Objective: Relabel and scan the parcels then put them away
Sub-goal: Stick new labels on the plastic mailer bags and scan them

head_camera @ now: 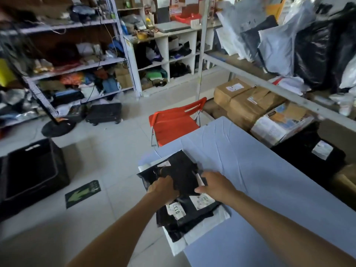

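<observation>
Here, at the near left corner of the blue-covered worktop, the person holds a black parcel in both hands. The left hand grips the parcel's near left edge with its fingers curled under the plastic, and the right hand grips the right edge, thumb pointing inward along the near side. The parcel is tilted and crumpled, and it sits just above a stack of further black parcels lying on the worktop's corner. One parcel in the stack carries a white label reading "0132", and a second label beside it is too blurred to read. A white parcel lies at the bottom of the stack and juts past the worktop's edge toward the floor. A red chair stands at the far end of the worktop. To the right, brown cardboard boxes sit under a long shelf loaded with black and grey bags. On the tiled floor to the left are a black crate and a green arrow sticker, with cluttered metal shelving behind them.
</observation>
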Demonstrator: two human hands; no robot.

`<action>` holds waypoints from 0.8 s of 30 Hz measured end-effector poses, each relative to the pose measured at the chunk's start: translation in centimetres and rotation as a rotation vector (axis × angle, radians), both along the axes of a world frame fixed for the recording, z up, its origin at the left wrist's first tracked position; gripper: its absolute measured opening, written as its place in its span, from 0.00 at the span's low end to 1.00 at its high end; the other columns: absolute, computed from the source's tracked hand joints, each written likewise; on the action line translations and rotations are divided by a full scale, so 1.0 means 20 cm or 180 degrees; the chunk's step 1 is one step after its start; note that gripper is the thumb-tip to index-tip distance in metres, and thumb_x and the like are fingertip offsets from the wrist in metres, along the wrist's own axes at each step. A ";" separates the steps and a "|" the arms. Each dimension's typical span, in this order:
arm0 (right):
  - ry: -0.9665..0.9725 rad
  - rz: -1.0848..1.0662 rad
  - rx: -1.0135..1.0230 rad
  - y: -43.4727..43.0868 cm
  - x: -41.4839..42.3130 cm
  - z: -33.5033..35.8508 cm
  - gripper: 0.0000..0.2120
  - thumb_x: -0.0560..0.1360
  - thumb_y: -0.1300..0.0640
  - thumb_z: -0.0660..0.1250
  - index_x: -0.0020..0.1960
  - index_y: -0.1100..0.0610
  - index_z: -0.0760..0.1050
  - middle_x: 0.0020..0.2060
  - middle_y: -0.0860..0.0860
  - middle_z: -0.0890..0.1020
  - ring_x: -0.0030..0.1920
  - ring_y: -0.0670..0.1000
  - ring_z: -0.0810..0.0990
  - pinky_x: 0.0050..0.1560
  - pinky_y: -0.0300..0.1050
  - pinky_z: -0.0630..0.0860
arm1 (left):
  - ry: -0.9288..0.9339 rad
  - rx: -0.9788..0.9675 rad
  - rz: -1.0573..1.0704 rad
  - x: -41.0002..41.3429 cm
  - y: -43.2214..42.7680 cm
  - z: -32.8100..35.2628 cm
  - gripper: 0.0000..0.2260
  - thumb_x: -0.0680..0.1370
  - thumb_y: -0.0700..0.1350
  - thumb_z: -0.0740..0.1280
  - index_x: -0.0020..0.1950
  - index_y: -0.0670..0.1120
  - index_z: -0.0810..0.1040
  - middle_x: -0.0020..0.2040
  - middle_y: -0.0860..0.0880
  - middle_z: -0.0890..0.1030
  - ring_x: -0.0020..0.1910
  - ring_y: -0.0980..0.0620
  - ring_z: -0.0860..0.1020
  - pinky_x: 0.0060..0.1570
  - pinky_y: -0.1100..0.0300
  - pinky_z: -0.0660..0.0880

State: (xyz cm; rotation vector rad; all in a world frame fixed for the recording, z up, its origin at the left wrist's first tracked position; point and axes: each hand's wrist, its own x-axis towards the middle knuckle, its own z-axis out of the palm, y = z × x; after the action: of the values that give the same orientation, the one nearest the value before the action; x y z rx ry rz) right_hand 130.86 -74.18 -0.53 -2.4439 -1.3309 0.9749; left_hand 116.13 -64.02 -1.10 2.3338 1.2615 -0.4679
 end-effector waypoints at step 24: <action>0.2361 -0.2808 0.0307 0.40 -0.06 -0.36 0.09 0.68 0.68 0.72 0.48 0.64 0.77 0.40 0.59 0.80 0.37 0.55 0.78 0.28 0.41 0.71 | -0.0509 0.1049 -0.0450 0.01 0.13 -0.32 0.27 0.74 0.52 0.69 0.67 0.44 0.62 0.61 0.46 0.66 0.58 0.47 0.67 0.58 0.55 0.71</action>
State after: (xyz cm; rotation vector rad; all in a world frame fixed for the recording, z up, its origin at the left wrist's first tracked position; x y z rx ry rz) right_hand 129.75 -66.22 -7.78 -1.9072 -0.0339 1.2675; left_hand 116.41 -61.36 -7.47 2.6852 1.1757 -0.1175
